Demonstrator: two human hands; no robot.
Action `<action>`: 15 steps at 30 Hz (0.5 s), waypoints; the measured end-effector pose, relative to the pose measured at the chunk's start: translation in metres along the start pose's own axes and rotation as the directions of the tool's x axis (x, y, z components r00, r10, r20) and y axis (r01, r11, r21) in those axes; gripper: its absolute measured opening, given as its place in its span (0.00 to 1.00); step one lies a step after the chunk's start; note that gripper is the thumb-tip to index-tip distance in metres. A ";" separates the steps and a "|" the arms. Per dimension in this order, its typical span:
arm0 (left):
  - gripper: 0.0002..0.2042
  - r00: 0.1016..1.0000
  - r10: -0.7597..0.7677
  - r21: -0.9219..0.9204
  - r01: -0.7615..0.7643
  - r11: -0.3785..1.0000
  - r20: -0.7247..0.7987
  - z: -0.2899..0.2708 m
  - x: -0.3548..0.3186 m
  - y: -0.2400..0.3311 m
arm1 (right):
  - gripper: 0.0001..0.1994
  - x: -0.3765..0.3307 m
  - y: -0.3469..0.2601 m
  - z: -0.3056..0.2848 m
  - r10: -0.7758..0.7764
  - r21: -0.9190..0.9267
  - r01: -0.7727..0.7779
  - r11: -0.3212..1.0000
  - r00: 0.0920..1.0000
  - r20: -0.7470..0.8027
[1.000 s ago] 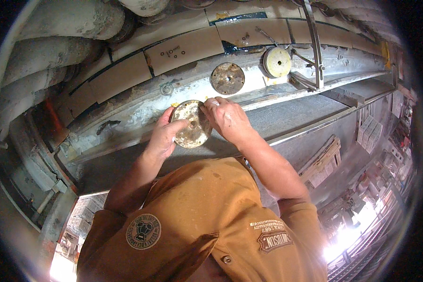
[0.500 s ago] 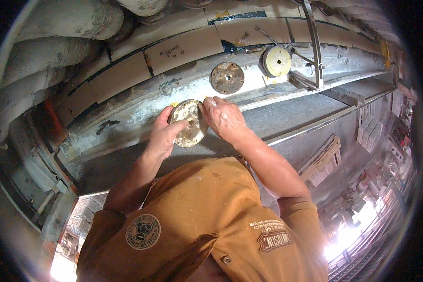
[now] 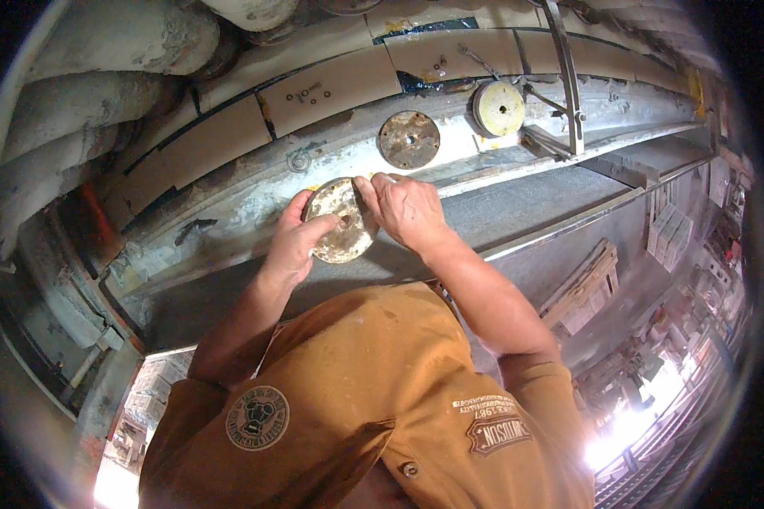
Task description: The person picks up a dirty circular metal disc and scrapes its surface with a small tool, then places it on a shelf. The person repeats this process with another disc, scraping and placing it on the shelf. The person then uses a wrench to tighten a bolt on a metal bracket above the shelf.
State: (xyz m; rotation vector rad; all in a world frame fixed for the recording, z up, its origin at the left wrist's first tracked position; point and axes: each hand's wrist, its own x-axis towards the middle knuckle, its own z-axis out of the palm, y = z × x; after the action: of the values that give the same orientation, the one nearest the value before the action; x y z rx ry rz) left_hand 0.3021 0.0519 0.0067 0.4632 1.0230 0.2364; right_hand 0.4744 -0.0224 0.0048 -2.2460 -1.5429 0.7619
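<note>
My left hand (image 3: 295,242) grips a round, stained disc (image 3: 341,242) with a hole at its middle. The left thumb lies across the disc's face near the hole, and the fingers wrap behind its left rim. Against the upper right edge of the disc, my right hand (image 3: 409,212) is closed with curled fingers; what they pinch, if anything, is hidden. A second disc (image 3: 409,141), rusty brown with small holes, lies on the ledge just beyond my right hand. Farther right sits a pale yellow disc (image 3: 501,109) with a center hole.
Several small nuts and bolts (image 3: 309,94) lie on a cardboard strip (image 3: 335,95) at the back. A wrench (image 3: 479,61) rests behind the yellow disc. An upright metal bar (image 3: 566,76) stands at the right. Large rounded grey forms (image 3: 119,42) hang at upper left.
Both hands stay at the held disc, which has tilted slightly. My right hand's fingers have shifted a little along its upper right edge.
</note>
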 end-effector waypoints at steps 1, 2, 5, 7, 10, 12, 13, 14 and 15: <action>0.17 1.000 -0.005 -0.005 0.005 1.000 0.004 -0.001 0.001 0.001 | 0.21 0.000 -0.002 -0.003 0.012 0.003 -0.012 1.000 1.000 0.009; 0.17 1.000 -0.010 -0.010 0.011 1.000 0.008 -0.002 0.002 0.001 | 0.20 0.001 -0.003 -0.006 0.009 0.005 -0.009 1.000 1.000 0.016; 0.18 0.998 -0.037 -0.091 0.042 0.995 0.054 -0.008 0.006 0.002 | 0.18 0.000 -0.005 -0.014 0.042 0.018 -0.043 0.999 0.997 0.058; 0.18 0.998 -0.050 -0.120 0.055 0.991 0.043 -0.008 0.007 0.003 | 0.18 -0.001 -0.005 -0.019 0.116 0.031 -0.121 0.992 0.986 0.119; 0.18 0.997 -0.060 -0.172 0.068 0.983 0.048 -0.006 0.007 0.005 | 0.16 -0.006 -0.001 -0.028 0.070 0.114 -0.079 0.990 0.994 0.087; 0.18 0.996 -0.065 -0.195 0.075 0.978 0.056 -0.006 0.008 0.005 | 0.15 -0.009 0.000 -0.034 0.063 0.138 -0.078 0.987 0.992 0.111; 0.18 0.996 -0.068 -0.200 0.079 0.977 0.060 -0.008 0.008 0.005 | 0.15 -0.010 0.000 -0.036 0.059 0.150 -0.077 0.986 0.991 0.123; 0.18 0.996 -0.071 -0.205 0.082 0.975 0.063 -0.010 0.009 0.004 | 0.15 -0.011 0.001 -0.036 0.041 0.160 -0.058 0.985 0.993 0.107; 0.18 0.995 -0.070 -0.207 0.083 0.975 0.070 -0.010 0.009 0.004 | 0.14 -0.011 0.001 -0.035 0.023 0.170 -0.038 0.985 0.996 0.090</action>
State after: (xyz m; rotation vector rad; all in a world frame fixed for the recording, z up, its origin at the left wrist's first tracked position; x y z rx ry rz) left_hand 0.2983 0.0614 -0.0022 0.2376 0.9413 0.2563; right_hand 0.4932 -0.0314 0.0354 -2.1411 -1.4239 0.9753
